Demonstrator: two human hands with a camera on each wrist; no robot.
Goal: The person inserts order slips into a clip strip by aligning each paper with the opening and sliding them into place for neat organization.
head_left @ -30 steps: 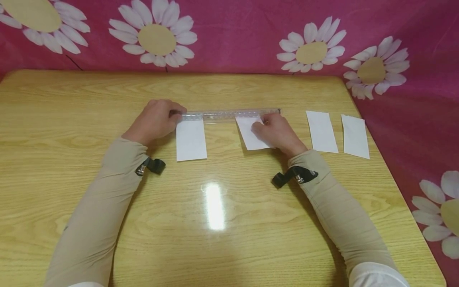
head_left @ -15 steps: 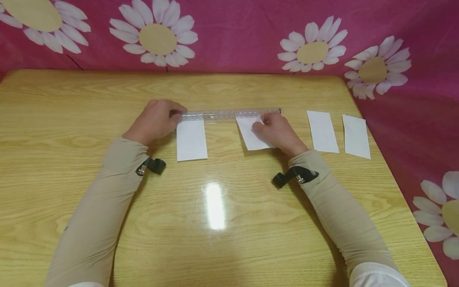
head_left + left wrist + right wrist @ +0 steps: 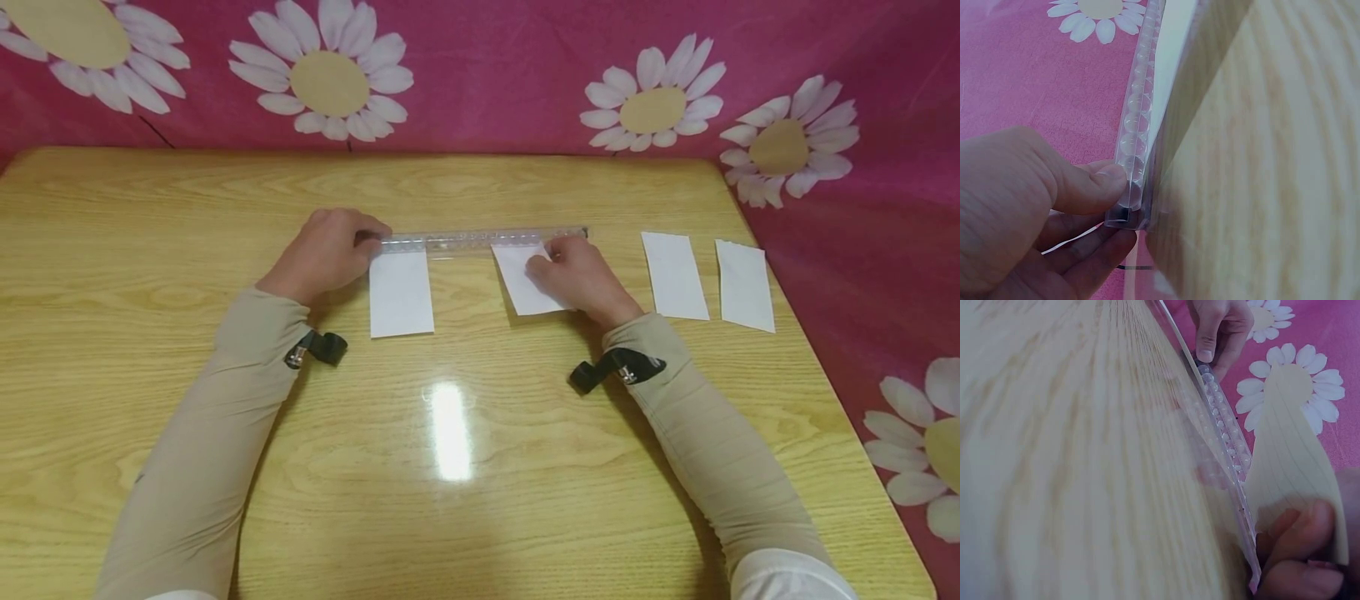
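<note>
A long, narrow clear plastic case (image 3: pixel 468 242) with a row of clear round beads inside (image 3: pixel 1135 119) lies across the table. Its left end is pinched by my left hand (image 3: pixel 326 250), thumb on one side and fingers on the other in the left wrist view. My right hand (image 3: pixel 581 279) grips a tilted white paper slip (image 3: pixel 519 279) near the case's right part, thumb on its face. In the right wrist view this slip (image 3: pixel 1294 450) curves upward beside the case. Another white slip (image 3: pixel 401 296) hangs below the case's left part, its top edge at the case.
Two more white slips, one (image 3: pixel 675 275) nearer and one (image 3: pixel 746 286) farther right, lie on the wooden table (image 3: pixel 337 483). A pink cloth with daisies (image 3: pixel 487 75) stands behind and along the right edge. Both forearms wear beige sleeves with black wrist straps.
</note>
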